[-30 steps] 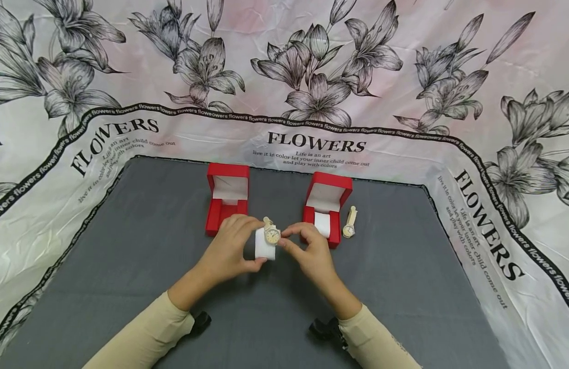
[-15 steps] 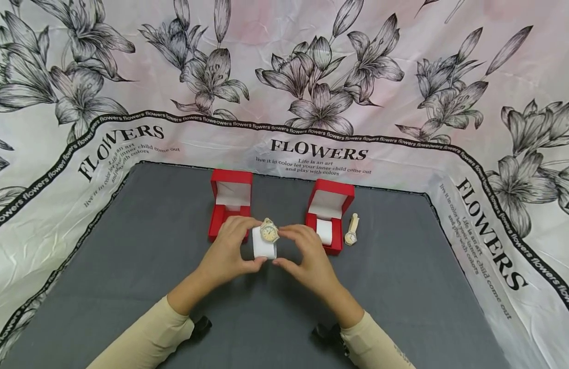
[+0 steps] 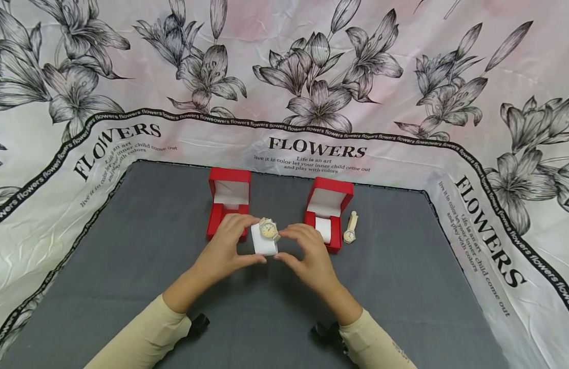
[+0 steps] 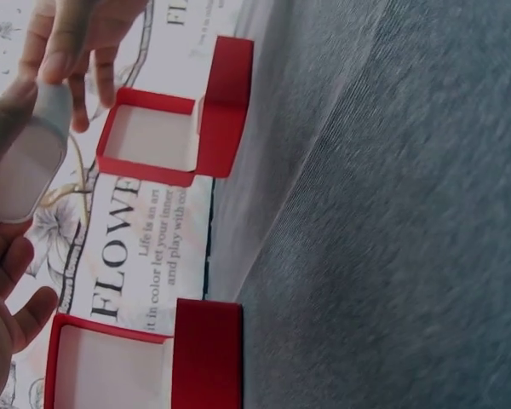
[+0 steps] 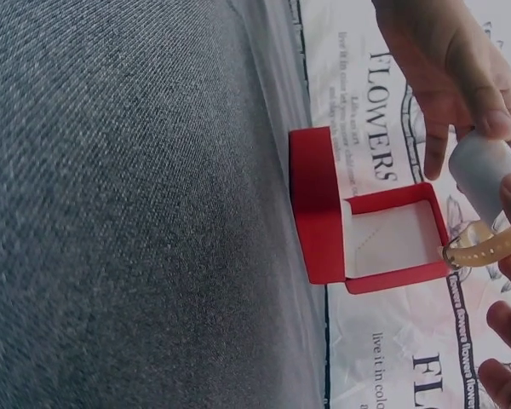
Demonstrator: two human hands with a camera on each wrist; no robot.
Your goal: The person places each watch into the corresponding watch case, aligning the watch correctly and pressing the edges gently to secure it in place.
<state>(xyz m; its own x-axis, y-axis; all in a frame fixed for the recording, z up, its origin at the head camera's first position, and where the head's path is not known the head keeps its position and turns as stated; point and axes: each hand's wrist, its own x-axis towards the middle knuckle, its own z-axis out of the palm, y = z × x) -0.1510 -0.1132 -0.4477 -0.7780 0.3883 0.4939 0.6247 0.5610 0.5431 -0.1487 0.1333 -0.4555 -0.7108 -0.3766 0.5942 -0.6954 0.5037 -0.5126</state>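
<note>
A white watch cushion (image 3: 264,247) is held up above the table, with a cream-strapped wristwatch (image 3: 268,229) lying over its upper side. My left hand (image 3: 222,251) grips the cushion from the left, thumb below and fingers above. From the right, my right hand (image 3: 312,256) has its thumb at the cushion's lower corner and its fingertips at the watch. In the right wrist view the loose strap (image 5: 485,249) hangs off the cushion (image 5: 481,175), its end free. Fingers hide part of the cushion in both wrist views.
Two red watch boxes stand with lids up: the left box (image 3: 215,219) shows no cushion, the right box (image 3: 336,241) holds a white cushion (image 3: 323,229). A second cream watch (image 3: 351,228) lies right of the right box. Grey cloth (image 3: 404,287) covers the table.
My right thumb has come down from the watch to the cushion's lower corner. The watch has shifted slightly up and left, and the cushion has turned a little.
</note>
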